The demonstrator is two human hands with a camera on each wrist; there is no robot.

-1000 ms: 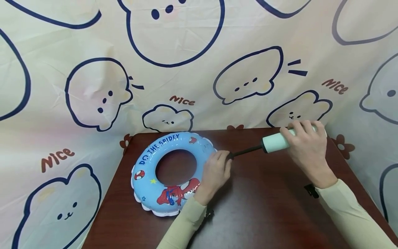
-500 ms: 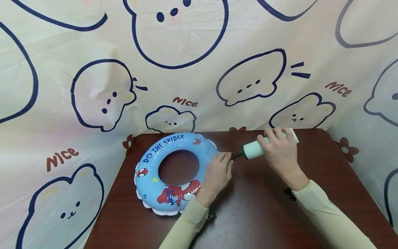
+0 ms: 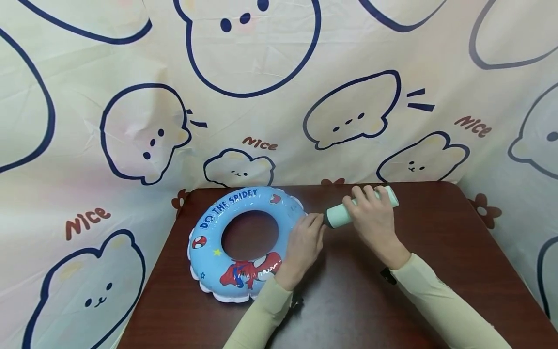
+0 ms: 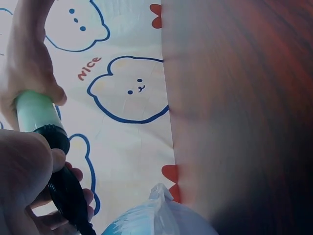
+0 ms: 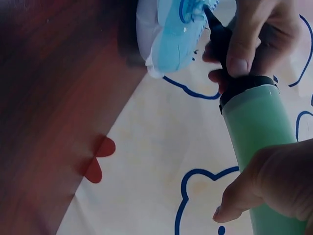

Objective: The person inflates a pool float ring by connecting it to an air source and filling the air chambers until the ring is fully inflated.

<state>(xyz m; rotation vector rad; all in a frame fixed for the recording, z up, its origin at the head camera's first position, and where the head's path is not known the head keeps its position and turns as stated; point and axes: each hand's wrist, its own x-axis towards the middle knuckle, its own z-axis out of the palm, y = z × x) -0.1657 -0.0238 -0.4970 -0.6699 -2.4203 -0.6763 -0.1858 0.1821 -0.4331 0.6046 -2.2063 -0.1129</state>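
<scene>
A blue inflatable swim ring (image 3: 209, 271) with red cartoon prints stands tilted on the table, its right side behind my left hand (image 3: 302, 247). My left thumb and fingers grip the black nozzle end (image 4: 68, 196) of a hand pump, whose tip reaches the ring's valve area in the right wrist view. Around the pump's mint-green barrel (image 3: 340, 215) curl the fingers of my right hand (image 3: 375, 223). The barrel's black collar (image 5: 244, 90) sits right against my left hand, and the dark rod does not show between them.
The dark brown wooden table (image 3: 357, 310) lies under both forearms. Behind it hangs a pale cloth backdrop (image 3: 287, 160) with blue cartoon outlines, meeting the table's back edge.
My right hand has slid the green barrel left and down toward my left hand, covering the rod that showed earlier. The left hand keeps its grip beside the ring.
</scene>
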